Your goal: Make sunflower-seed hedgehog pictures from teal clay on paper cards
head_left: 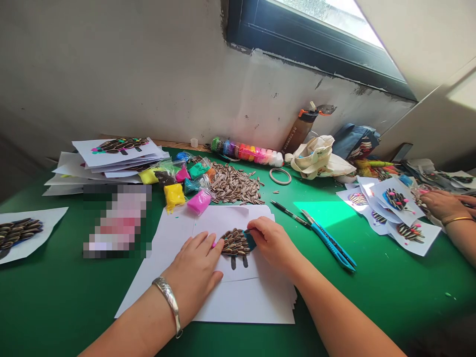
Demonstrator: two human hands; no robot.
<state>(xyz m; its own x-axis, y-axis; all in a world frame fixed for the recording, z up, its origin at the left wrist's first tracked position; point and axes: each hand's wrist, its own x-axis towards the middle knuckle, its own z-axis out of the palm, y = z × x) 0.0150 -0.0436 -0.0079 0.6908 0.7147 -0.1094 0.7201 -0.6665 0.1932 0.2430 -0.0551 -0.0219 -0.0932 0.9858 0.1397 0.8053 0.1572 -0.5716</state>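
Observation:
On a white sheet of paper (238,302) lies a small animal figure covered in striped sunflower seeds (233,242), with dark legs and a blue body patch at its right end. My left hand (197,265) rests flat on the paper at the figure's left side, fingers stretched out, holding nothing. A bit of pink clay (213,244) shows beside its fingertips. At the figure's upper right, my right hand (271,241) pinches what looks like a sunflower seed, mostly hidden by the fingers. A loose heap of sunflower seeds (236,183) lies behind the paper.
Bagged clay (174,197) sits beside the seed heap. A pen (290,213) and blue utility knife (329,241) lie to the right, with a tape ring (280,176) behind. Finished pictures (115,148) are stacked left; another person's hand (442,203) is at far right.

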